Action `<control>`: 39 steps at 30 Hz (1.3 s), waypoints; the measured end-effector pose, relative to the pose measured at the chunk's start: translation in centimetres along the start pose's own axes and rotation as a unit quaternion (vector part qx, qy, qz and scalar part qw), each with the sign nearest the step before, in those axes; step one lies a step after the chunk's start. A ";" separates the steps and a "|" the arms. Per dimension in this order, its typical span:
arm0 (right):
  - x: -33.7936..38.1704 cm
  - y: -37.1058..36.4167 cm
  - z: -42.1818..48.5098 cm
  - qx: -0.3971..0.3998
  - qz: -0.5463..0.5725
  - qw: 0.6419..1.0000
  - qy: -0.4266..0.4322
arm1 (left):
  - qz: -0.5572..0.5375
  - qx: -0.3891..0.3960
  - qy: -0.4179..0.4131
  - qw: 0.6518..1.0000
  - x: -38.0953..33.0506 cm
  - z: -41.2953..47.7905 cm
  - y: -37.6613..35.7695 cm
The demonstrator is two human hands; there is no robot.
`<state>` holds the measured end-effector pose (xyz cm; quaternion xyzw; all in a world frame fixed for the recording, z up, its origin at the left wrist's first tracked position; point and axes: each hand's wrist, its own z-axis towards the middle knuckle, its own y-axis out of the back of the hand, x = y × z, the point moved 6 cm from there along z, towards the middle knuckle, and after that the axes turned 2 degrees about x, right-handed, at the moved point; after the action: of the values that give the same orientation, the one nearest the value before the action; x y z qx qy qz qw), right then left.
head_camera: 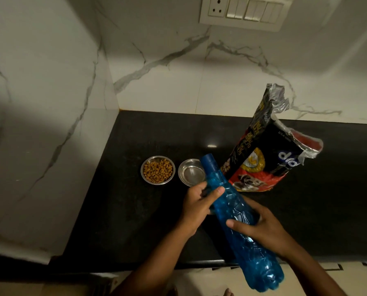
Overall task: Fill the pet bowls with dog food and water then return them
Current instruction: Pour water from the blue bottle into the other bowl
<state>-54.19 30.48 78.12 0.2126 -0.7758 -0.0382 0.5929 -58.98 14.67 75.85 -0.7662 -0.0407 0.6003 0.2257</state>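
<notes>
I hold a blue plastic bottle [240, 223] in both hands, tilted so that its capped neck points away from me and up toward the bowls while its base hangs low over the near edge of the black table [135, 210]. My left grip [196, 208] is clenched around the upper part of the bottle, just below the neck, thumb across the front. My right grip [261, 226] is wrapped around the middle of the bottle from the right side, fingers laid over its ribbed wall. The dark blue cap [208, 161] sits on the neck.

Two small steel bowls stand side by side on the table, beyond my hands. The left bowl [158, 169] is filled with brown dog food pellets. The right bowl [191, 172] holds no pellets; whether it holds any water I cannot tell. The bottle's neck partly overlaps its right rim in the view.

Just to the right of the bowls stands a black and red dog food bag [263, 152], its torn top open and the silver lining showing. Behind everything rises a white marble-patterned wall [167, 60] with a switch panel [244, 11].
</notes>
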 end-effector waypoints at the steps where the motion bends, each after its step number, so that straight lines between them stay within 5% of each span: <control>1: 0.2 0.1 -0.1 -0.008 -0.001 1.000 0.016 | 0.016 0.005 -0.016 1.000 -0.7 0.1 -0.2; 10: 2.7 1.6 -0.7 -0.117 0.009 0.984 0.130 | 0.157 0.074 -0.166 0.971 -7.3 0.3 -3.5; 19: 1.7 6.0 -2.5 -0.196 -0.001 0.967 0.166 | 0.332 0.155 -0.266 0.891 -8.5 -0.2 -9.9; 33: -1.9 18.4 -4.3 -0.188 -0.012 0.966 0.178 | 0.337 0.158 -0.240 0.897 -3.1 5.2 -21.7; 39: -3.4 24.4 -0.4 -0.161 -0.038 0.970 0.180 | 0.339 0.099 -0.204 0.913 -2.2 10.7 -24.6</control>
<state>-60.03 54.02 82.76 0.1470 -0.6310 -0.1461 0.7476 -64.46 39.17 85.62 -0.5688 0.2364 0.7846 0.0704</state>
